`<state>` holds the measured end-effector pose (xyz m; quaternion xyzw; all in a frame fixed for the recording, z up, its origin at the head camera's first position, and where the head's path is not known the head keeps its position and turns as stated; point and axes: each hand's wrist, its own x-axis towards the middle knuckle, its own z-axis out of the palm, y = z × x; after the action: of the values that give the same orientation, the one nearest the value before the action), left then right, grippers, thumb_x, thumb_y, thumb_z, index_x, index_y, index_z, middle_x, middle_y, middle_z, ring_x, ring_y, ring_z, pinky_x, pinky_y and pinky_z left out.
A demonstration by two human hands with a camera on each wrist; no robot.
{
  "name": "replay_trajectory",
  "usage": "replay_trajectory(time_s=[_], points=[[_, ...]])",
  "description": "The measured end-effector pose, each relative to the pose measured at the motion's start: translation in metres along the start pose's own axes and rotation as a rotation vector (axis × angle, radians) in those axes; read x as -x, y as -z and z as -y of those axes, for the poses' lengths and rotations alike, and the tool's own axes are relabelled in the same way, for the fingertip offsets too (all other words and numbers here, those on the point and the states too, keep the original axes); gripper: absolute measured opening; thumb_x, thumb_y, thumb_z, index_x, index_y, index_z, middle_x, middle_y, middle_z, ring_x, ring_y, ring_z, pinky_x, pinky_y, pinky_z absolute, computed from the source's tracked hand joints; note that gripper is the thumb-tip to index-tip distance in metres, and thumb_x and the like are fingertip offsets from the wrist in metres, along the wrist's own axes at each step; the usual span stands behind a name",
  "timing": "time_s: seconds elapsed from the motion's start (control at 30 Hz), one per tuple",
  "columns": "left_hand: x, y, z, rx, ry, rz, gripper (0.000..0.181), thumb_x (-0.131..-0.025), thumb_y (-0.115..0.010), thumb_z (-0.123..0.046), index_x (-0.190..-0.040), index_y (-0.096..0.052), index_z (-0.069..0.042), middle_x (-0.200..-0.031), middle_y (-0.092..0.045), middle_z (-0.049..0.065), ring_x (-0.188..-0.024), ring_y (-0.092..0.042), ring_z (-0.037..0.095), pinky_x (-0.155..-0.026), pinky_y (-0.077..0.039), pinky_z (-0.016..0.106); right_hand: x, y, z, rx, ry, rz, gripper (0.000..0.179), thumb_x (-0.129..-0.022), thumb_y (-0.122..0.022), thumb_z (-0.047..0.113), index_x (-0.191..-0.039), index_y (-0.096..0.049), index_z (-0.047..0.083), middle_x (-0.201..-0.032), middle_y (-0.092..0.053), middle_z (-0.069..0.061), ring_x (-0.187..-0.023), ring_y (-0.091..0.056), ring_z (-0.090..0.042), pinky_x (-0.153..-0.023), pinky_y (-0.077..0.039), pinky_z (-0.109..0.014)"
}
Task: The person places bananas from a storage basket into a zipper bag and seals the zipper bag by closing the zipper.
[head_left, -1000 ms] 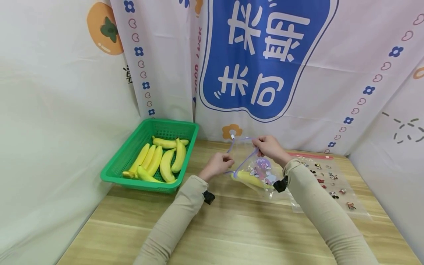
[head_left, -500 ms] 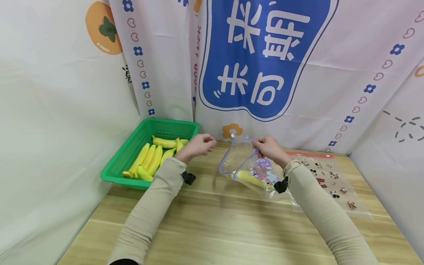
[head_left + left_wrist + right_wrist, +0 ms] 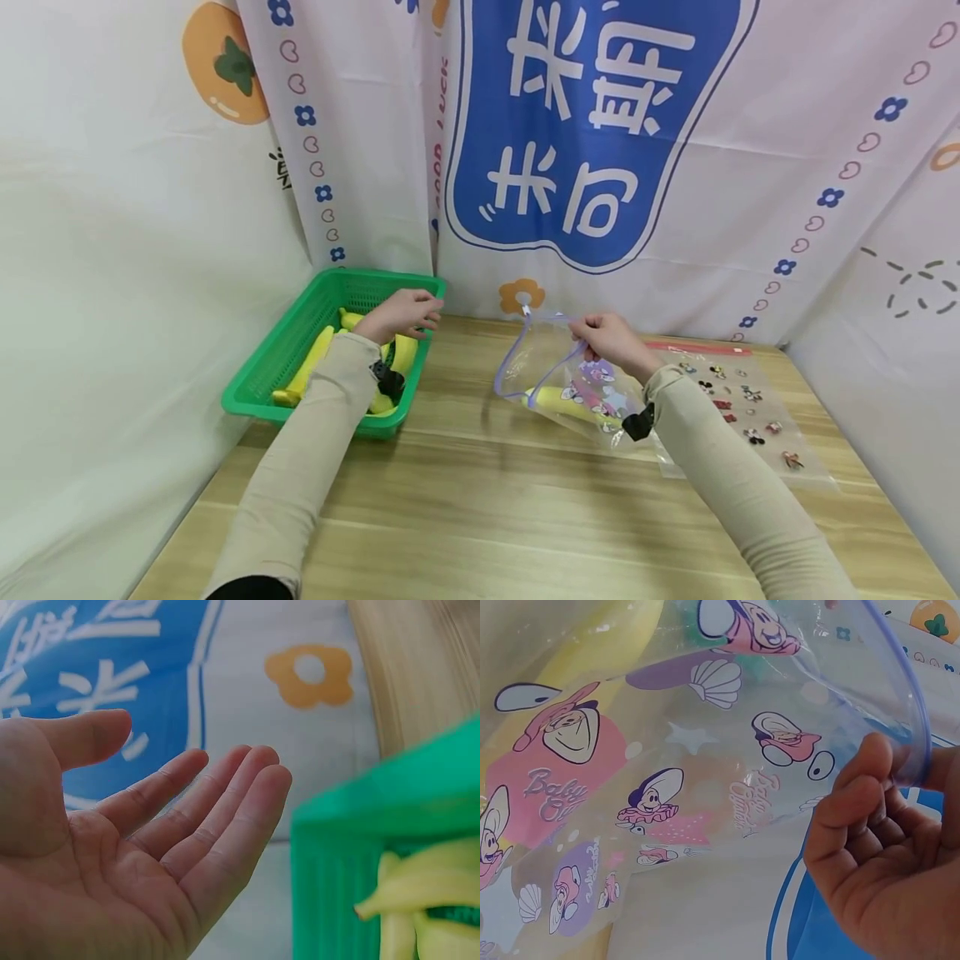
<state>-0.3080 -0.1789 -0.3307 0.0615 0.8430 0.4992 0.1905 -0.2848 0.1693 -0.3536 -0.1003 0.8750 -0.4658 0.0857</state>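
Observation:
My right hand point(image 3: 617, 342) pinches the purple rim of a clear zip bag point(image 3: 727, 765) printed with cartoon figures. The bag's mouth gapes toward the left, and one yellow banana point(image 3: 566, 403) lies inside it. Above the right part of a green basket point(image 3: 258, 367) hovers my left hand point(image 3: 401, 317), its fingers loosely extended and the palm bare in the left wrist view. Several bananas point(image 3: 442, 877) lie in the basket; in the head view the left hand and sleeve hide some of them.
A second clear bag point(image 3: 806, 433) with a red zip strip and small printed figures lies flat on the wooden table point(image 3: 480, 517), at the right. A printed curtain point(image 3: 375, 125) hangs right behind the table.
My left hand has let go of the bag's edge and moved left until over the basket. The right hand keeps its grip on the bag in nearly the same place.

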Motion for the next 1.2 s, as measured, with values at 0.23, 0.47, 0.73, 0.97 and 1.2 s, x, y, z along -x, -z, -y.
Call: replay_trajectory(time_s=[0.23,0.47,0.73,0.97,1.2], points=[[-0.01,0.027,0.023,-0.019,0.055,-0.018,0.05,-0.102,-0.041,-0.029,-0.137,-0.035,0.006,-0.133,-0.043,0.03,-0.122,-0.046,0.04,-0.096,-0.044,0.045,0.001,-0.001,-0.001,0.008,0.002,0.013,0.034,-0.097,-0.053,0.025,-0.081,-0.061,-0.004,-0.057,-0.055,-0.004,-0.054,-0.053,-0.017,-0.05,-0.047,-0.026],[-0.022,0.034,0.043,0.023,0.146,-0.034,0.067,-0.102,-0.041,-0.029,-0.148,-0.007,0.005,-0.141,-0.033,0.031,-0.128,-0.038,0.041,-0.101,-0.039,0.047,0.002,-0.001,-0.001,0.019,-0.002,0.009,0.036,-0.098,-0.051,0.024,-0.086,-0.061,-0.009,-0.058,-0.055,-0.003,-0.055,-0.054,-0.02,-0.05,-0.047,-0.028],[-0.031,0.037,0.06,0.049,0.228,-0.089,0.064,-0.101,-0.043,-0.028,-0.148,-0.013,0.005,-0.146,-0.026,0.029,-0.132,-0.032,0.04,-0.103,-0.037,0.046,0.002,-0.001,-0.001,0.009,-0.002,0.029,0.035,-0.099,-0.051,0.026,-0.084,-0.062,-0.004,-0.06,-0.056,-0.005,-0.053,-0.052,-0.015,-0.053,-0.048,-0.03],[-0.044,0.041,0.076,0.046,0.258,-0.084,0.061,-0.101,-0.041,-0.027,-0.147,-0.016,0.005,-0.151,-0.017,0.025,-0.135,-0.027,0.039,-0.102,-0.038,0.046,0.0,0.0,-0.005,0.003,0.009,0.026,0.032,-0.098,-0.051,0.024,-0.078,-0.061,0.002,-0.059,-0.055,-0.005,-0.054,-0.054,-0.02,-0.051,-0.047,-0.03],[-0.052,0.035,0.087,-0.005,0.258,-0.088,0.066,-0.1,-0.041,-0.028,-0.147,-0.011,0.008,-0.148,-0.021,0.029,-0.132,-0.031,0.041,-0.102,-0.037,0.048,-0.001,0.0,-0.008,-0.003,-0.007,0.036,0.037,-0.098,-0.051,0.025,-0.087,-0.061,-0.008,-0.06,-0.056,-0.005,-0.052,-0.052,-0.014,-0.051,-0.047,-0.029]])
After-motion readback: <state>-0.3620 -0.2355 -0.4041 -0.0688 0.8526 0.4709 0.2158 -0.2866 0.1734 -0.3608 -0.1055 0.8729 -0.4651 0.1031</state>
